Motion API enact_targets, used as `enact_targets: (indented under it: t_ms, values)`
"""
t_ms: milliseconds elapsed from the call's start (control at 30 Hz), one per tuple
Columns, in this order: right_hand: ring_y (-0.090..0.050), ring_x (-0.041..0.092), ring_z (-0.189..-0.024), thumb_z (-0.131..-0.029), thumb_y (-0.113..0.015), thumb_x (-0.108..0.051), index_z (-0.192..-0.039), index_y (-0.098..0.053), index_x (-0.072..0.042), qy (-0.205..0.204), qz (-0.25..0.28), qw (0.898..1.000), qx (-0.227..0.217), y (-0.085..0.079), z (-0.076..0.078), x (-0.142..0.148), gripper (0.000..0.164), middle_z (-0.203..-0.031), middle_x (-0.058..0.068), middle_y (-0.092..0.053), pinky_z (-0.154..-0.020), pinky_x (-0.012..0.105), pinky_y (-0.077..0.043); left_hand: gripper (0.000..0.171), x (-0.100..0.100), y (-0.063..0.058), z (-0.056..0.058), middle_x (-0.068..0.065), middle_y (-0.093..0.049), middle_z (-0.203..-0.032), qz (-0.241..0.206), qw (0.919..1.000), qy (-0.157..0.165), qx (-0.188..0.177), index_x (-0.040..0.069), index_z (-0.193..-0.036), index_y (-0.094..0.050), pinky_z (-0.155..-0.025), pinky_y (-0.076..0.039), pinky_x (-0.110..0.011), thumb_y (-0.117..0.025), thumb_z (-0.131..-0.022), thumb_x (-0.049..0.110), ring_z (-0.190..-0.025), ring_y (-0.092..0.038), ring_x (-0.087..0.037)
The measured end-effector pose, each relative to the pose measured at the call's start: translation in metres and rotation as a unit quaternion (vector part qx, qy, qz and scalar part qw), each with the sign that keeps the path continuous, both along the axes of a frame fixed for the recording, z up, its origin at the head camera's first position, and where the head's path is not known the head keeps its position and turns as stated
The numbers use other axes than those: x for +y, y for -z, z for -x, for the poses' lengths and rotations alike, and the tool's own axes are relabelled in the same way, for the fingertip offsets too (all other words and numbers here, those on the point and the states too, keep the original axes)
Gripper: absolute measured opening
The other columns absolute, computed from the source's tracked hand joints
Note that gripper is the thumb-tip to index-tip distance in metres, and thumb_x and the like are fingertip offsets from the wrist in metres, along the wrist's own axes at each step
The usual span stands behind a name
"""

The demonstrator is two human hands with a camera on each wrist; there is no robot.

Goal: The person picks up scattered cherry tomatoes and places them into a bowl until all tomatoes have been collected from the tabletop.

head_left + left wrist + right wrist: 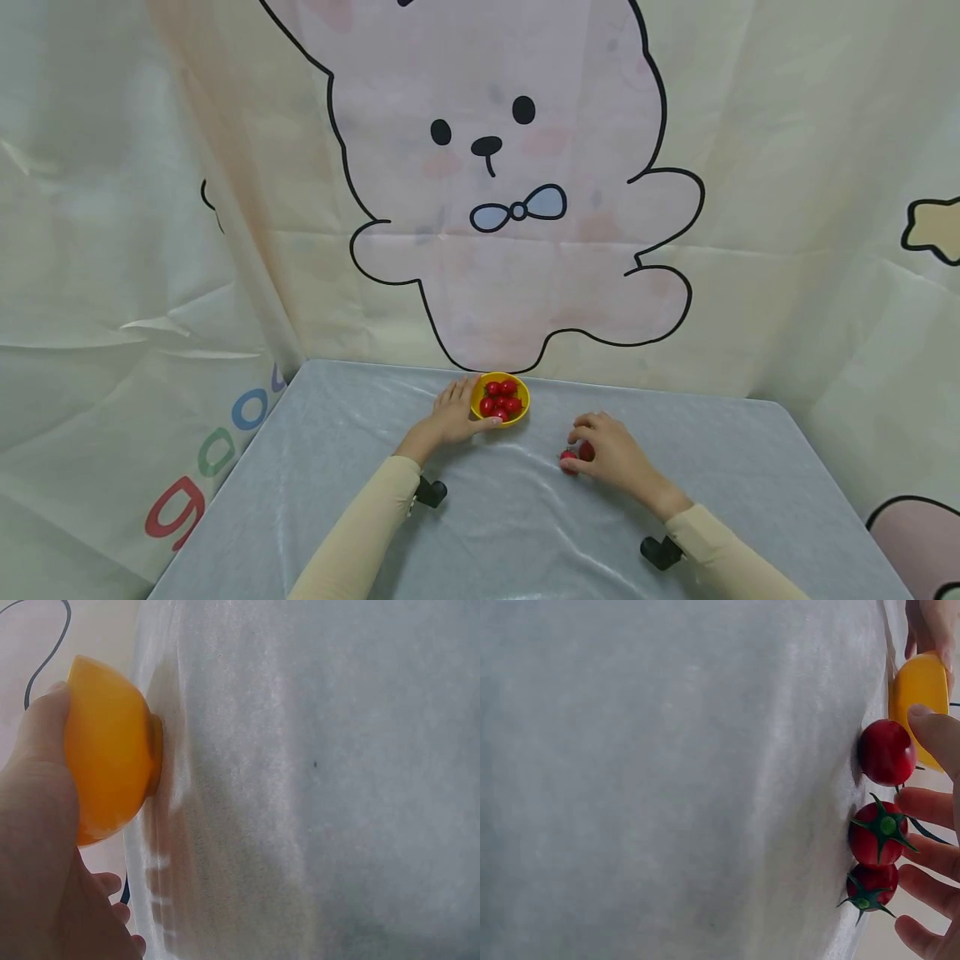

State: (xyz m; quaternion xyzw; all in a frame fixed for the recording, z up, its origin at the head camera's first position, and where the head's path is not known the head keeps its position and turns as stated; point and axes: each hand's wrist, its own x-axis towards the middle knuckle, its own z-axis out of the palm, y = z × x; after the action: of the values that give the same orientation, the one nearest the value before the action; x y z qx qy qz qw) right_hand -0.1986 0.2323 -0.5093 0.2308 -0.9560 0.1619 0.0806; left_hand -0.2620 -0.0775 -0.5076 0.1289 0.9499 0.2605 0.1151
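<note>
A small yellow bowl holding several cherry tomatoes stands near the table's far edge. My left hand rests against its left side, thumb along the near side and the other fingers stretched out beside it. In the left wrist view the thumb lies by the rim of the bowl. My right hand is over loose tomatoes at the right. The right wrist view shows three in a row: a smooth red tomato by the thumb, and two with green stems, a middle tomato and an end tomato, beside the loosely bent fingers.
A pale grey cloth covers the table. Behind it hangs a light curtain with a cartoon animal print. Dark wrist mounts sit on both forearms, such as the left mount.
</note>
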Motion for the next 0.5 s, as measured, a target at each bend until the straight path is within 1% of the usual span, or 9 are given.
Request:
enact_targets:
  t_ms: [100, 367, 500]
  values:
    - [-0.056, 0.022, -0.105, -0.073, -0.082, -0.054, -0.088, -0.07, -0.026, 0.001, -0.007, 1.0, -0.002, 0.0007, -0.0029, -0.0006, 0.034, -0.115, 0.003, -0.066, -0.095, 0.049, -0.047, 0.104, -0.0003, 0.0013, 0.0007, -0.015, -0.015, -0.167, 0.002, 1.0, -0.001, 0.0, 0.021, -0.16, -0.009, -0.124, -0.014, -0.06, -0.058, -0.084, 0.073, -0.153, -0.012, -0.04]
    - [-0.059, 0.025, -0.105, -0.071, -0.084, -0.054, -0.086, -0.069, -0.025, -0.019, -0.016, 0.999, 0.04, 0.0077, -0.0042, -0.0009, 0.036, -0.113, 0.005, -0.066, -0.091, 0.052, -0.048, 0.104, -0.0005, 0.002, 0.0015, -0.015, -0.015, -0.167, 0.001, 1.0, -0.001, 0.0, 0.021, -0.16, -0.01, -0.124, -0.013, -0.06, -0.058, -0.083, 0.073, -0.153, -0.012, -0.04]
    - [-0.059, 0.025, -0.107, -0.069, -0.085, -0.054, -0.086, -0.068, -0.025, -0.018, -0.019, 0.999, 0.041, 0.009, -0.004, -0.0009, 0.037, -0.114, 0.006, -0.066, -0.091, 0.051, -0.048, 0.104, -0.0003, 0.0017, 0.0014, -0.015, -0.015, -0.167, -0.001, 1.0, -0.001, -0.001, 0.022, -0.16, -0.01, -0.124, -0.013, -0.06, -0.058, -0.083, 0.073, -0.154, -0.011, -0.04]
